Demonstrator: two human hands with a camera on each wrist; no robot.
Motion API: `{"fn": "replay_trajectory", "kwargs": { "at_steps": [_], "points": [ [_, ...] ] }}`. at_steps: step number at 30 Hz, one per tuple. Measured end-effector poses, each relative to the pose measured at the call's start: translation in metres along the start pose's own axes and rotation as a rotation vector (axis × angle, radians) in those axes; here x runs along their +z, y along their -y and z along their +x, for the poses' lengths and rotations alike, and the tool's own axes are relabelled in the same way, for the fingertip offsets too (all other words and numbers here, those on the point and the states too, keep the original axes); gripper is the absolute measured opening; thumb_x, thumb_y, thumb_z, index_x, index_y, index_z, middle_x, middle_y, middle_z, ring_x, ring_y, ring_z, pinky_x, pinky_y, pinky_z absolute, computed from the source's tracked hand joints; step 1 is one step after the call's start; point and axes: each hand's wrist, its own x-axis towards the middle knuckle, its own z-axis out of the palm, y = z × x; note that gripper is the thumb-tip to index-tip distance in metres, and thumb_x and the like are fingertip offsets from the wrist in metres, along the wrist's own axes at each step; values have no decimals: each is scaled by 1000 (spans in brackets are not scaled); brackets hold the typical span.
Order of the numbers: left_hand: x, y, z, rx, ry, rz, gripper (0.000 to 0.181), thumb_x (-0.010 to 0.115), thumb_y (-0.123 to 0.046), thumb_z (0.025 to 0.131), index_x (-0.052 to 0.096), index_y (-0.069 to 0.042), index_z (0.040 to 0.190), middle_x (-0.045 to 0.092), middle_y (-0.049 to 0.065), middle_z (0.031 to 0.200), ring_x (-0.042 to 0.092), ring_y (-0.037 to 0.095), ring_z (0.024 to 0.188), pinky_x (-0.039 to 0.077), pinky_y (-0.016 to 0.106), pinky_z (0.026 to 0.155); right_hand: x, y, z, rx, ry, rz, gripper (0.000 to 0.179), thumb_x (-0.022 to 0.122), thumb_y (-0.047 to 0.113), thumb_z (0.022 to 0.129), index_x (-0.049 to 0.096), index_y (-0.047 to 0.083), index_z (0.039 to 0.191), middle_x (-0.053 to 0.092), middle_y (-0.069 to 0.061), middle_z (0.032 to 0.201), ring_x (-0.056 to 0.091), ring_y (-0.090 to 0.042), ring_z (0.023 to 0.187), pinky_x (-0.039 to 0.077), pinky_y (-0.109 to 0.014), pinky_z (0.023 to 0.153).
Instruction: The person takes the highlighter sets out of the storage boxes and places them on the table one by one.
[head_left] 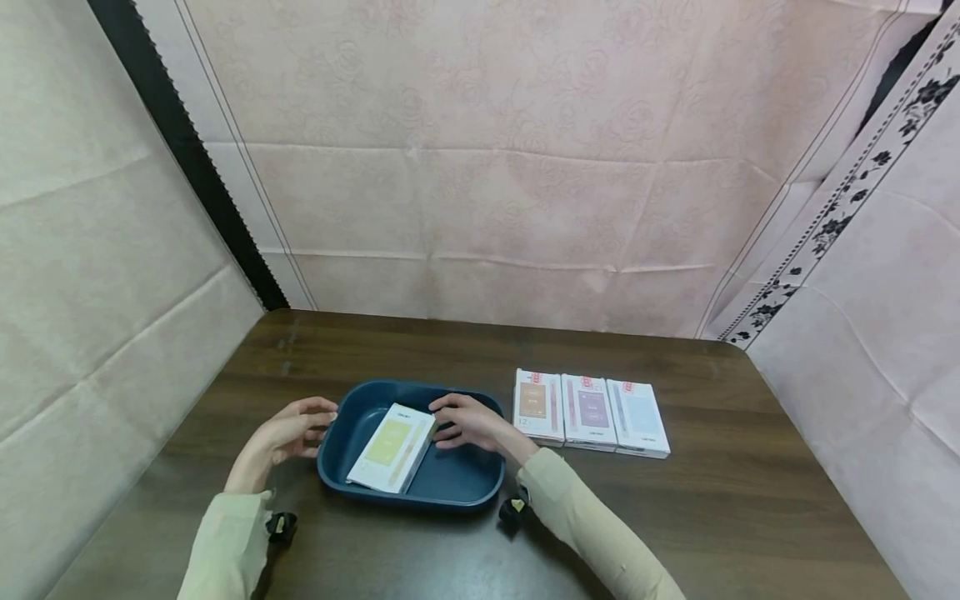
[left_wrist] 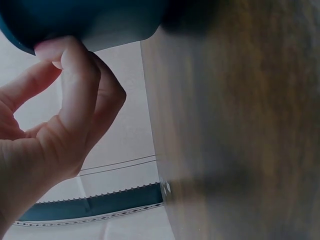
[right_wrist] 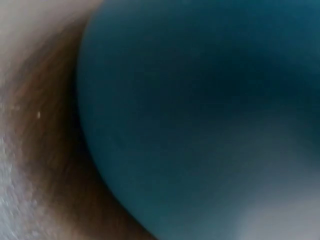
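A dark blue rectangular tray (head_left: 457, 492) sits on the table. In it lies a flat white box (head_left: 367, 473) with a yellow-green panel, slanted across the left half. My left hand (head_left: 292, 429) is at the tray's left side, with loosely bent fingers right at the rim. In the left wrist view, a fingertip of that hand (left_wrist: 70, 100) meets the tray's outer edge (left_wrist: 115, 30). My right hand (head_left: 472, 423) reaches over the tray's right side, fingers relaxed, fingertips beside the box's upper right corner. The right wrist view shows mostly the blurred tray wall (right_wrist: 130, 140).
Three similar white boxes lie side by side right of the tray: one with a tan panel (head_left: 533, 400), one purple (head_left: 592, 408), one pale blue (head_left: 639, 412). The brown wooden table (head_left: 720, 492) is enclosed by pale cloth (head_left: 480, 208) behind and at both sides.
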Motion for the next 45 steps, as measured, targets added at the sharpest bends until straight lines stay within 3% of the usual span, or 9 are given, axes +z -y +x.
{"fn": "replay_trajectory", "kwargs": {
  "at_steps": [26,45],
  "points": [
    [3,-2,-1,53,12,55,33,43,-14,94,39,7,119,57,-2,77,55,8,64,51,27,58,10,7,-6,-10,-108,-81,30,53,16,90,45,6,117,52,-17,110,62,-17,77,53,-28,68],
    [-1,1,-4,67,7,31,30,41,-12,95,39,7,117,57,0,79,56,9,67,52,28,61,6,14,-19,-43,-75,-55,40,57,15,87,49,-3,122,58,-19,109,63,-15,77,53,-27,70]
  ]
}}
